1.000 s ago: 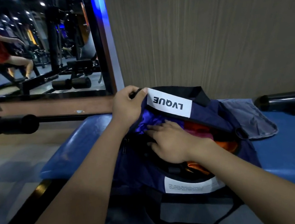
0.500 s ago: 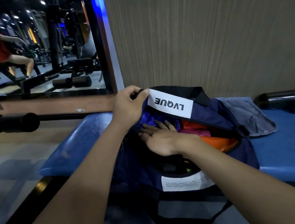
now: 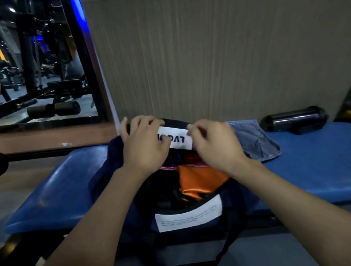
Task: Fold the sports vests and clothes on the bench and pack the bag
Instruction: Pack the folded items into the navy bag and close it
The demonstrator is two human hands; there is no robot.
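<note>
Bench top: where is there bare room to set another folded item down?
Bare bench shows right of the grey cloth, in front of the black bottle, and left of the bag. The middle is crowded: both hands grip the bag's far edge.

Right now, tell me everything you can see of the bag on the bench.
The navy bag sits on the blue bench, mouth open, soft fabric, dark straps hanging over the front edge. A white lettered label on its far flap, another on the near side. Orange cloth and red and pink cloth show inside. The left hand and right hand grip the far flap.
</note>
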